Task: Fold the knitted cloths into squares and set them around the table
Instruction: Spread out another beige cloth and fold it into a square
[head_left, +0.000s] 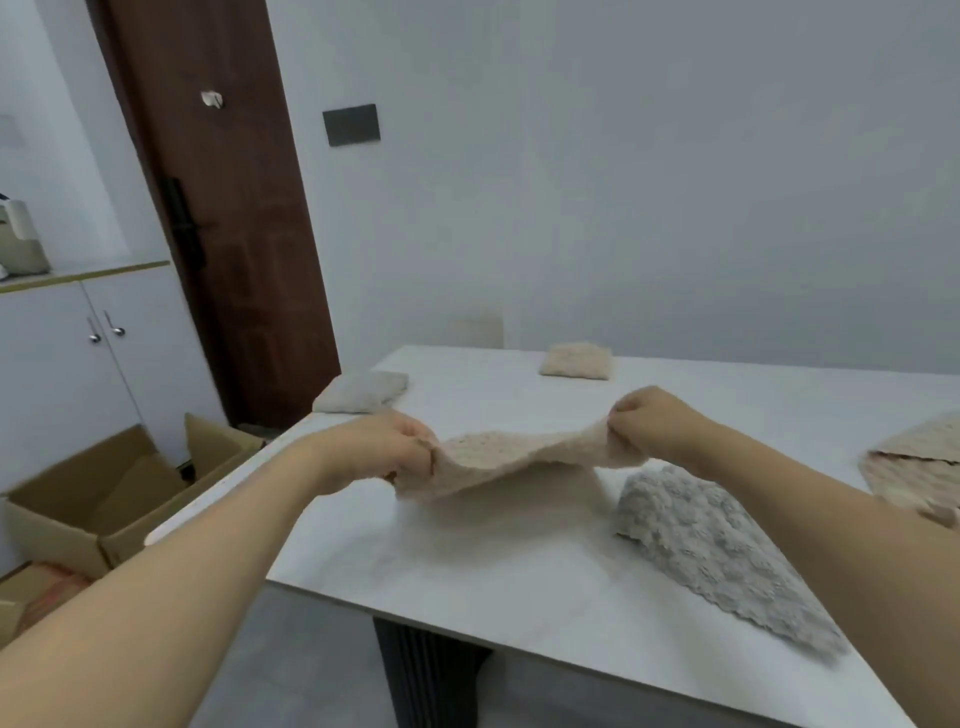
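— What's the biggest thing in front of the person?

— The white table (519, 566), running from the near left corner away to the far wall. Next in size is a grey knitted cloth (717, 551) lying flat on the near right part of the top, partly hidden under the right forearm.

— And the cloth being worked on?

— A beige knitted cloth (519, 460), held up above the middle of the table between both hands, sagging in the centre with its lower edge close to the surface; whether it touches the top is hard to tell through the blur. It looks doubled over, one layer over another.

— How are the hands on it?

— The left hand (387, 449) has its fingers curled round the cloth's left end. The right hand (652, 421) pinches the right end, fingers bunched tight on the fabric.

— Anything else on the table?

— At the right edge lies another beige cloth (919, 467), loosely folded and cut off by the frame. Two folded squares sit farther off: a grey folded cloth (363, 392) at the far left corner and a cream folded cloth (576, 360) along the far edge, well apart from each other.

— Off the table?

— An open cardboard box (104, 499) on the floor to the left, beside a white cabinet (62, 364) and a brown door (234, 208).
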